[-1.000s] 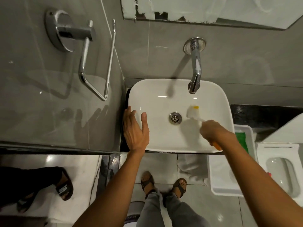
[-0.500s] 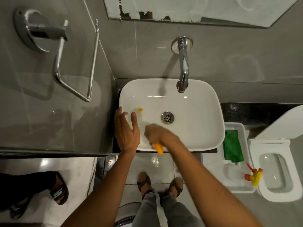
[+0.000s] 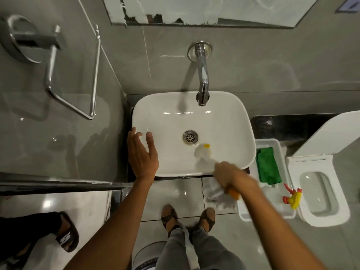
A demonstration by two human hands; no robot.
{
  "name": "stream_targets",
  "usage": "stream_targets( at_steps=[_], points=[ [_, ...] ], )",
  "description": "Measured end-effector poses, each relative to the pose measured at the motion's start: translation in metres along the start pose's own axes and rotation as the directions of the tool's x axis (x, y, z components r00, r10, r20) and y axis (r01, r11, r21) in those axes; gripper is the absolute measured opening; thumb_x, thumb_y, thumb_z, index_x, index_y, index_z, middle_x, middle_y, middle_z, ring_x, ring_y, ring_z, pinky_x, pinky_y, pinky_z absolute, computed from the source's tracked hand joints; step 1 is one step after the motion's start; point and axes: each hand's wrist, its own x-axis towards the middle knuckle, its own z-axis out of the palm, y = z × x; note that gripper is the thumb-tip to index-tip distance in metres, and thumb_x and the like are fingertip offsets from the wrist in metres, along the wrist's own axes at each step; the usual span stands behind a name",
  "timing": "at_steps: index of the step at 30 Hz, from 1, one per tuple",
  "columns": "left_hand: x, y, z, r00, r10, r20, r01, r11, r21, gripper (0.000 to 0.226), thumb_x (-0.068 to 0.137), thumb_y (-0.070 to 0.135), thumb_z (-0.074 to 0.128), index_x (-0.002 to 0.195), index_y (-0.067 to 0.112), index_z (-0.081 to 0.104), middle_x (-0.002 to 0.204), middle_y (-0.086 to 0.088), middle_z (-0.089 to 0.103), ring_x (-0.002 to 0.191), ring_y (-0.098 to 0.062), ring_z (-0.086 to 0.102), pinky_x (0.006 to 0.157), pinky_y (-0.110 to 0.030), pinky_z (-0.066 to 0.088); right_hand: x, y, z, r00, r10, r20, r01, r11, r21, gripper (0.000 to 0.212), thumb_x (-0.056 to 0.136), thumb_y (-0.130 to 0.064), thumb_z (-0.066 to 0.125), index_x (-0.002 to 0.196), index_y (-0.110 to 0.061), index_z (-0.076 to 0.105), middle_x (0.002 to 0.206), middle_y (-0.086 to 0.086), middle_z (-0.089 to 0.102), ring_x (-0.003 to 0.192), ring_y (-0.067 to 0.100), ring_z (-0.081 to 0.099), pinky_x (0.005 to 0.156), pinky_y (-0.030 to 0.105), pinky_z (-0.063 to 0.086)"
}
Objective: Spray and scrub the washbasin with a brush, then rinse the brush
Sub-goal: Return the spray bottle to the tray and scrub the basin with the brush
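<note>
Gripping the orange-handled brush (image 3: 203,152), the right hand (image 3: 228,175) presses its blurred white head inside the washbasin (image 3: 229,121) just beside the drain (image 3: 190,136), while the left hand (image 3: 142,154) rests open, fingers spread, on the basin's left rim.

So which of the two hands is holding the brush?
The right hand, closed around the orange handle of the brush inside the basin. The left hand rests open on the rim.
</note>
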Motion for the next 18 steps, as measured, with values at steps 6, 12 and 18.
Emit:
stream_targets(
  at_steps=[6,12,18],
  points=[
    [-0.002,-0.001,0.000,0.999,0.035,-0.002,-0.035,0.999,0.000,0.083,0.104,0.079,0.022,0.140,0.012,0.057,0.168,-0.005,0.046,0.158,-0.029,0.042,0.119,-0.054,0.048,-0.035,-0.087,0.056,0.969,-0.248,-0.002,0.247,0.963,0.112,0.038,0.104,-0.005,0.040,0.132,0.003,0.063,0.129,0.024,0.065,0.121,0.038,0.065,0.080,0.033,0.050],
    [-0.001,0.004,-0.011,0.994,0.083,0.076,-0.083,0.997,-0.002,0.092,0.100,0.083,0.025,0.148,0.008,0.052,0.165,-0.014,0.048,0.158,-0.034,0.039,0.132,-0.055,0.030,-0.031,-0.097,0.066,0.960,-0.241,-0.144,0.281,0.836,0.472,0.043,0.108,-0.034,0.042,0.117,0.004,0.061,0.114,0.024,0.064,0.092,0.035,0.069,0.079,0.037,0.057],
    [-0.003,0.024,-0.016,0.958,0.288,0.000,-0.286,0.950,0.127,0.049,0.104,0.052,0.058,0.124,0.009,0.067,0.134,-0.009,0.069,0.132,-0.032,0.062,0.116,-0.054,0.035,-0.032,-0.046,0.062,0.971,-0.089,-0.222,0.218,0.715,0.664,0.049,0.108,-0.037,0.043,0.132,0.006,0.049,0.133,0.027,0.063,0.111,0.035,0.066,0.104,0.051,0.053]
  ],
)
